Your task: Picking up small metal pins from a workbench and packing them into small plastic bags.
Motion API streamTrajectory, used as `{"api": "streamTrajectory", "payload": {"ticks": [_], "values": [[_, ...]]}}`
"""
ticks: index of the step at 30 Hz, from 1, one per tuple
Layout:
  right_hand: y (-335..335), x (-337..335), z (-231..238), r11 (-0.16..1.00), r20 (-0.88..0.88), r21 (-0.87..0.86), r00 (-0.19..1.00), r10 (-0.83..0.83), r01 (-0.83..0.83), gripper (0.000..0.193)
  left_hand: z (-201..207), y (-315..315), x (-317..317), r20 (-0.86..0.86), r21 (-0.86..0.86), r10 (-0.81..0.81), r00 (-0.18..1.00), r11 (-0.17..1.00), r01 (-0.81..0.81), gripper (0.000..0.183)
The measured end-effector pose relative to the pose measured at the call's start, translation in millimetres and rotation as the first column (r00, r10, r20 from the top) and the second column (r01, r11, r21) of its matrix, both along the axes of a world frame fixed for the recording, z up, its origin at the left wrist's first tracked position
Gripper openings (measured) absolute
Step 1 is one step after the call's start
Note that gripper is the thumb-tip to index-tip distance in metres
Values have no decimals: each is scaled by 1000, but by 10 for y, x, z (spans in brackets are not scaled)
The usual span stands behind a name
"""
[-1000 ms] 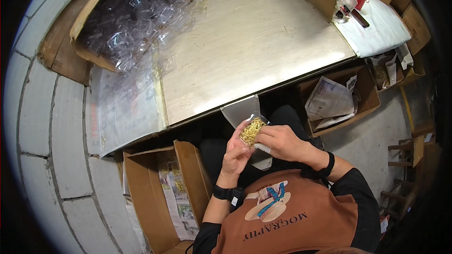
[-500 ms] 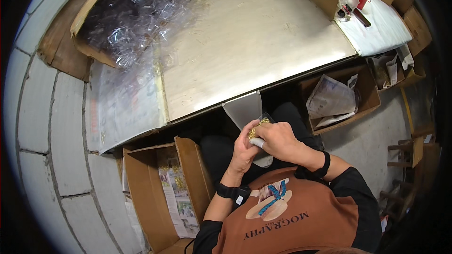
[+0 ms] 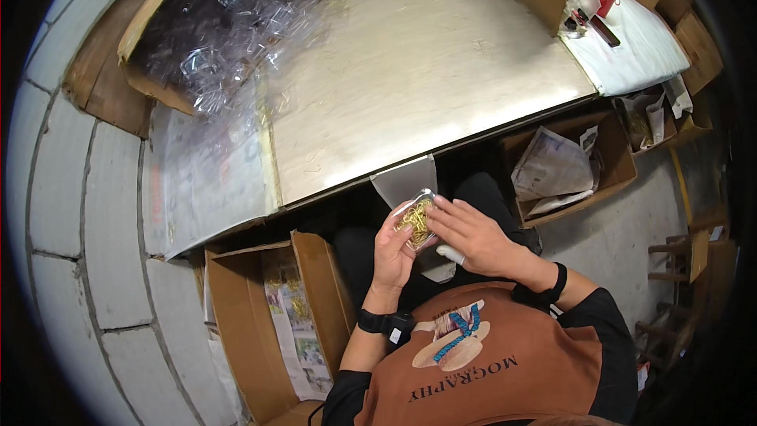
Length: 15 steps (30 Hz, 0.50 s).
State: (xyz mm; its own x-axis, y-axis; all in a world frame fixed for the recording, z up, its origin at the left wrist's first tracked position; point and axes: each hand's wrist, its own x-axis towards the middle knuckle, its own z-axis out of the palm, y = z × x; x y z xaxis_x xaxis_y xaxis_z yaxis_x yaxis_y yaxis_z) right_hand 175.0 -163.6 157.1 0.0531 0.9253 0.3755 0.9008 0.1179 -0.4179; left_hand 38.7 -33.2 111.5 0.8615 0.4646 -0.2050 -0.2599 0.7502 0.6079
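My left hand [image 3: 390,259] grips a small clear plastic box [image 3: 426,194] from its left side, above my lap. Inside it lies a tangle of gold-coloured metal hooks [image 3: 413,222]. My right hand [image 3: 482,238] is open, its fingers stretched out together against the right side of the box and partly over it. A white covering [image 3: 451,254] wraps a digit of my right hand, seemingly the thumb. The hooks' exact shape is too small to make out.
Ahead stands a pale-topped table [image 3: 410,71] with a few thin hooks scattered on it. A large carton of clear plastic boxes [image 3: 229,39] spills onto its left end. Open cardboard boxes stand at my left [image 3: 236,323] and beneath the table's right [image 3: 615,181].
My right hand's fingers have straightened and drawn back from the box. The box has tilted and shifted slightly left, so its gold-coloured contents show more.
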Motion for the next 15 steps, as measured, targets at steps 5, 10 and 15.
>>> {"api": "streamTrajectory", "payload": {"ticks": [5, 10, 15], "values": [[-40, 18, -50, 996, 126, -85, 992, 19, -9, 52, 42, -48, 53, -46, 39, 44, 998, 998, -42, 36], [-9, 97, -21, 993, 73, -70, 992, 99, -94, 47, -94, -54, 75, -202, 120, 135, 970, 986, -112, 30], [-87, 215, -1, 973, -305, 109, 939, -160, 201, 38, 9, -44, 75, -154, 138, 127, 980, 985, -106, 31]]}}
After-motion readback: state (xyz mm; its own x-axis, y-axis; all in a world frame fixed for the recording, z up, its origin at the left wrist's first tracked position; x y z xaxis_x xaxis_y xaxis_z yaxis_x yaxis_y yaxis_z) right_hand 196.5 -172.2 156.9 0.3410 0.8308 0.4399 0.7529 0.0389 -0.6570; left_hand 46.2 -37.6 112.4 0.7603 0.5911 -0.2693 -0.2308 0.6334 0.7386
